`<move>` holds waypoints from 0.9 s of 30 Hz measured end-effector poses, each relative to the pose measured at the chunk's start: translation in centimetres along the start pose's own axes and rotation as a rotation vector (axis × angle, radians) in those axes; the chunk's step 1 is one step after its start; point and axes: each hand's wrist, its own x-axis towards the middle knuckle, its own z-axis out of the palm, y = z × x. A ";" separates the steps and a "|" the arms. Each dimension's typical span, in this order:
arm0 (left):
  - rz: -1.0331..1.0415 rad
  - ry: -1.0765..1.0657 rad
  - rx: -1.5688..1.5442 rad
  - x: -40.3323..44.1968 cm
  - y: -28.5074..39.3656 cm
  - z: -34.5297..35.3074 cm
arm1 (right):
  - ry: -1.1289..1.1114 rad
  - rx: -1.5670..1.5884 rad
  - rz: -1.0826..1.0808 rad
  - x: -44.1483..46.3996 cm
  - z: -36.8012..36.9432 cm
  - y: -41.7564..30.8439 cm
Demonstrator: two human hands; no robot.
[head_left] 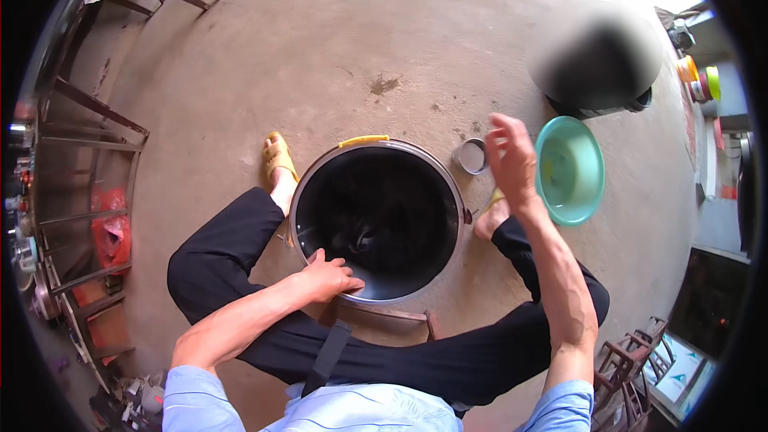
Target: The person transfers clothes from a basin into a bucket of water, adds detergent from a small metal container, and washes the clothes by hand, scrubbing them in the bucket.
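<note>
The big metal bucket (388, 286) stands open on the floor (416, 40) between my legs, its yellow grip (363, 142) lying along the far rim. My left hand (326, 278) rests on the near rim, fingers spread with the tips just inside; whether my thumb pinches the outside, I can't tell. My right hand (512, 160) is raised, fingers loosely curled and apparently holding nothing, between the small metal cup (459, 157) and the green basin (590, 168), both on the floor. I'd judge the work as under way: bucket uncovered, cup and basin set within reach. How much is done or left, I can't say (it's black as soot in there, bar one pale glint).
</note>
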 end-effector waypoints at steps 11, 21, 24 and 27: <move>-0.550 0.534 -0.268 10.3 -2.1 -0.5 | -0.760 -0.535 0.030 -16.6 12.4 -6.2; -0.509 0.284 -0.287 15.8 -5.0 1.5 | -1.047 -0.446 0.327 -17.8 18.3 -0.4; -0.509 0.275 -0.441 16.4 -5.6 0.9 | -1.003 -0.392 0.363 -17.8 18.5 0.3; -0.501 0.318 -0.396 15.9 -5.2 1.6 | -1.027 -0.301 0.253 -15.2 14.7 -2.6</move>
